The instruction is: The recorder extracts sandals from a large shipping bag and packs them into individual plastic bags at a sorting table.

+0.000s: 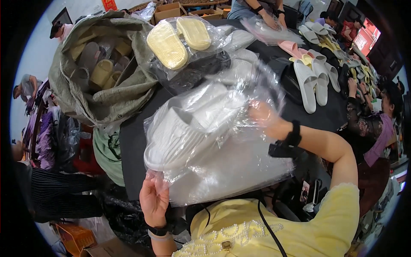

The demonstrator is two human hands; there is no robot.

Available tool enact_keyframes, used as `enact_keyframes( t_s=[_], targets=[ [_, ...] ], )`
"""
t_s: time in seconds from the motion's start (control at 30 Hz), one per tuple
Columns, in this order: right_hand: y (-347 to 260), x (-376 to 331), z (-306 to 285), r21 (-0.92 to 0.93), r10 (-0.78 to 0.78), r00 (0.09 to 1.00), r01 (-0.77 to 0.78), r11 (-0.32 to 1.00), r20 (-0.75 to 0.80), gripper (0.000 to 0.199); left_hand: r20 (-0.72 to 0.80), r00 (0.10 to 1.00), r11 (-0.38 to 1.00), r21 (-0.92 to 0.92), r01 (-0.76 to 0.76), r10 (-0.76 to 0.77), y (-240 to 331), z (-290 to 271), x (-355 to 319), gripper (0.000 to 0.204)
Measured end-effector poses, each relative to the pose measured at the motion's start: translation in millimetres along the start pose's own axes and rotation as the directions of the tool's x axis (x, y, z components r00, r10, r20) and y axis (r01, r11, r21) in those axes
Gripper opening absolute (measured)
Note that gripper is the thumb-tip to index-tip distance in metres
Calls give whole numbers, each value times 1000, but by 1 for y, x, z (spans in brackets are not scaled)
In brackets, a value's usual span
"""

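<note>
A pair of white slippers [176, 136] lies inside a clear plastic bag [222, 177] in front of me. My left hand [155, 198] pinches the bag's near left corner, just below the toe of one slipper. At the bag's right side, my right hand [266, 119] is against the crinkled plastic. Motion and the shiny film smear its fingers, so its grip cannot be made out. Beneath the bagged slippers is a stack of flat clear bags on the dark table [136, 147].
At the left stands a large woven sack [70, 88] of bagged slippers. Beyond my bag lie yellow slippers [169, 47] in plastic. White slippers [306, 83] and other pairs line the table at the right. A co-worker's hands [270, 20] touch plastic bags across the table; another person sits at the right.
</note>
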State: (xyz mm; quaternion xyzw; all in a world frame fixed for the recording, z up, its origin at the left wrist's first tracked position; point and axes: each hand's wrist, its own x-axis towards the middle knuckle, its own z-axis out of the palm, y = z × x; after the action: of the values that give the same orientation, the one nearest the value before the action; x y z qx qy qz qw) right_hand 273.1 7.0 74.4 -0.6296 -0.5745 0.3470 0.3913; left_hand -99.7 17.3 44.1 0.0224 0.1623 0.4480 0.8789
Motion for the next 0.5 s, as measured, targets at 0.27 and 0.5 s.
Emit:
enact_keyframes(
  t_s=[0.27, 0.5],
  targets=[
    [45, -35, -52, 75, 278, 961, -277, 958, -4, 29, -159, 978, 365, 925, 100, 135, -11, -21, -2, 37],
    [65, -27, -50, 107, 387, 917, -377, 920, -94, 39, -242, 947, 326, 931, 164, 214, -21, 1, 3, 23]
  ],
)
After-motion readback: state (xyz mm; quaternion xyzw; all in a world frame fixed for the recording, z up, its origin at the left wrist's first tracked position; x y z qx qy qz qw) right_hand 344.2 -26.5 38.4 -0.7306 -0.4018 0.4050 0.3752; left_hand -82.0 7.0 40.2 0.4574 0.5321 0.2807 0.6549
